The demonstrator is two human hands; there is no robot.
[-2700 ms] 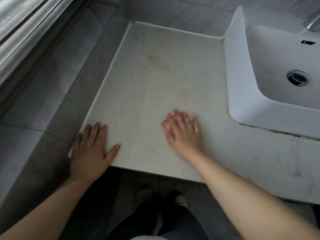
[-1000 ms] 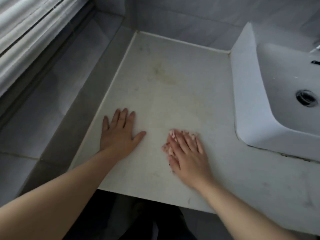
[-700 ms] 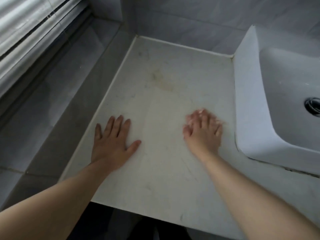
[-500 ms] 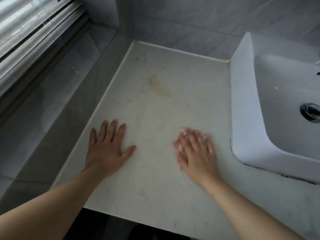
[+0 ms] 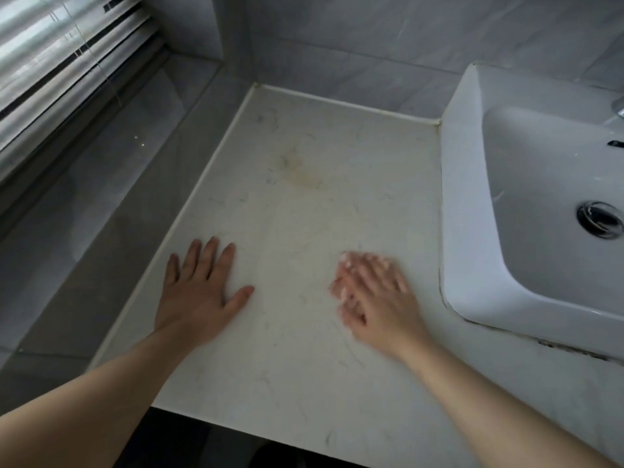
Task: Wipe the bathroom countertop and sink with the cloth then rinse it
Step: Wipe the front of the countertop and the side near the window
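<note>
On the pale counter (image 5: 304, 383) – left hand (image 5: 199, 295) and right hand (image 5: 374, 298), both flat
The left lies palm-down, fingers spread, at 8 o'clock; the right, blurred, at 4 o'clock near the white sink (image 5: 466, 231) – a yellowish stain (image 5: 300, 170) toward 12.

Logged counter (image 5: 304, 231) as cream-white with thin grey hairline veins scattered all over and a blotchy yellow-brown stain (image 5: 300, 172) toward the back, edged by a paler white seam (image 5: 209, 179) along left and rear. Noted sink (image 5: 469, 214) as plain glossy white, with a dark, chrome-ringed drain (image 5: 599, 219) and a dark broken line (image 5: 560, 347) where its base meets the counter. Recorded wall (image 5: 354, 45) and sill (image 5: 101, 204) as grey tile with faint lighter marbling, blinds (image 5: 50, 62) as pale grey slats striped by dark gaps.
</note>
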